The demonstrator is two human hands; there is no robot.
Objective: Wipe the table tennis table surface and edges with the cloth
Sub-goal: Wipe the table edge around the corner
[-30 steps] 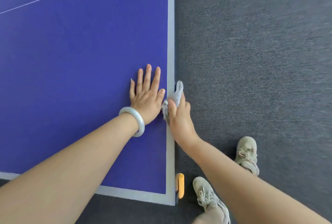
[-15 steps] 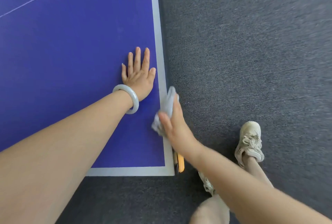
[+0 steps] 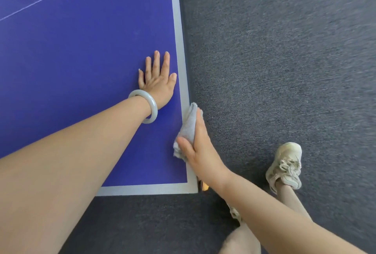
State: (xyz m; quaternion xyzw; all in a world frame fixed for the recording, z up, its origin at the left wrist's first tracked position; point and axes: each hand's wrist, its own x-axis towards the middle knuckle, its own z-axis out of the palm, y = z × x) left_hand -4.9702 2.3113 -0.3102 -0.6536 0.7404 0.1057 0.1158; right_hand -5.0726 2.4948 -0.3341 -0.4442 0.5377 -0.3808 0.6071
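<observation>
Left hand (image 3: 157, 82) lies flat on the blue table (image 3: 81, 50), fingers straight, just inside the grey border stripe (image 3: 179, 40); pale bangle (image 3: 145, 106) on the wrist. Right hand (image 3: 200, 152) grips the grey cloth (image 3: 188, 129) over the table's right edge near the corner, thumb on top, fingers hidden down the side. Judgement: wrap the cloth over the lip, use even pressure, and run through to the corner. Top is matte. Dark grey carpet (image 3: 284, 70) below; pale shoe (image 3: 284, 165) nearby.

Dark grey carpet (image 3: 284, 70) covers the floor; a worn, pale lace-up shoe (image 3: 284, 169) stands on it. A smooth pale bangle (image 3: 151, 107) is being worn.
</observation>
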